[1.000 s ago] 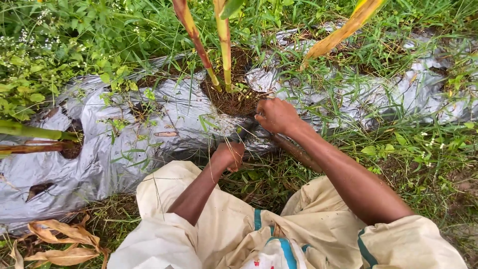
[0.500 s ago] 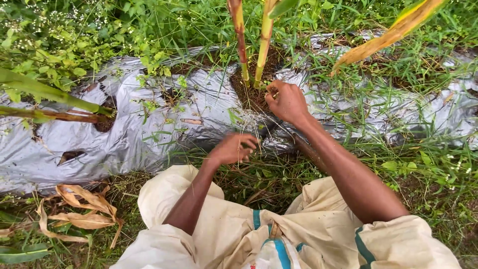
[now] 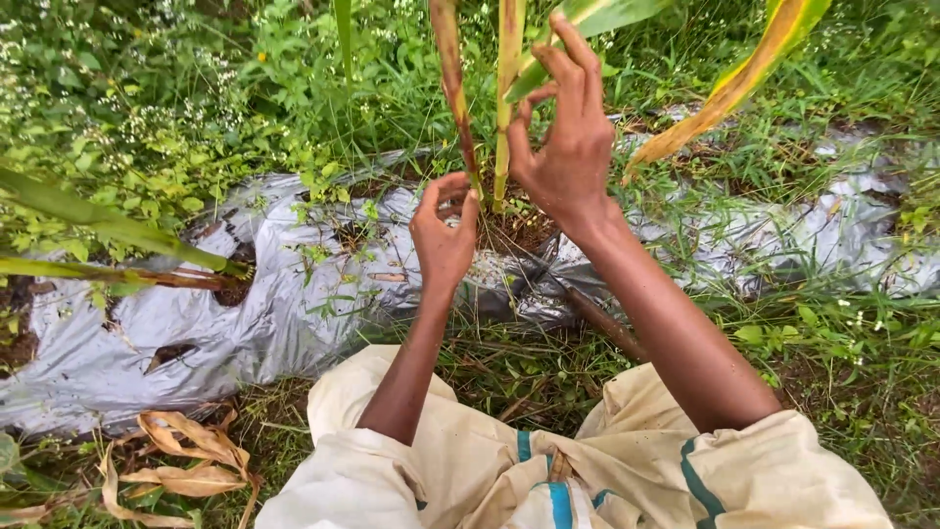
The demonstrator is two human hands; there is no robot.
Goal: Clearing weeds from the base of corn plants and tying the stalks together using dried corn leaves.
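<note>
Gripping stalks [image 3: 505, 118] w/ both hands, fingertips unclear.

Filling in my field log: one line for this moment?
left hand: at reddish stalk | right hand: raised by green stalk | silver mulch sheet below

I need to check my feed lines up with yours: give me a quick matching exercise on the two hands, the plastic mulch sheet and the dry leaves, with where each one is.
1. left hand
2. right hand
3. plastic mulch sheet
4. dry leaves

a. raised at the green stalk
b. ground, lower left
c. by the reddish stalk
d. across the bed

Pairs: 1-c, 2-a, 3-d, 4-b
</note>
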